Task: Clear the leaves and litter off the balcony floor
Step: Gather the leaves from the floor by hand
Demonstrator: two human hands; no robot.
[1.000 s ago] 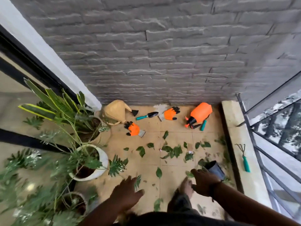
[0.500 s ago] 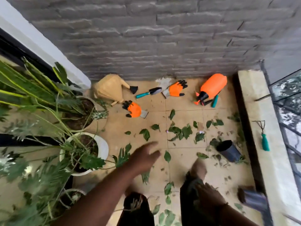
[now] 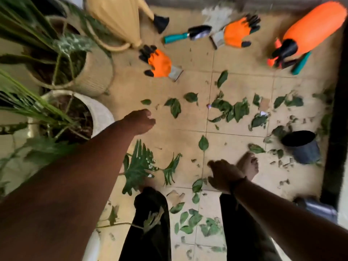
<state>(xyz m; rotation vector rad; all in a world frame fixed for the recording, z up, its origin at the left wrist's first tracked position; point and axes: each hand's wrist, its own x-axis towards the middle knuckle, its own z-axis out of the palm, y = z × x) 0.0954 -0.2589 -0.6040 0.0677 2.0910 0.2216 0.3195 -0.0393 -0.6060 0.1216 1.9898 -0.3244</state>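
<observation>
**A:** Your left hand (image 3: 140,120) is stretched out over the tiled floor (image 3: 184,144), fingers loosely curled, nothing in it. It hangs just beside the white plant pot (image 3: 102,114), with a small leaf (image 3: 146,101) on the tiles just past the fingertips.

**B:** And the other one?

**A:** Your right hand (image 3: 224,175) is lower down, near your bare foot (image 3: 248,165). Fingers look relaxed and spread, and it's holding nothing as far as I can see, though it's blurry.

**B:** Where's the stuff you're meant to clear?

**A:** All over the place, lol. The biggest bunch of leaves (image 3: 230,110) sits mid-floor, ahead of both your hands. A single leaf (image 3: 203,143) lies between the hands, more leaves (image 3: 194,222) are scattered between your legs, and torn crumbs trail off toward the black pot (image 3: 301,146) on the right.

**B:** Anything else down there?

**A:** Up by the wall: two orange gloves (image 3: 160,64) (image 3: 235,32), a teal-handled trowel (image 3: 186,34) between them, an orange spray bottle (image 3: 310,29) lying on its side, and a tan watering can (image 3: 116,17). A wicker planter (image 3: 96,72) stands on the left, touching the white pot.
</observation>
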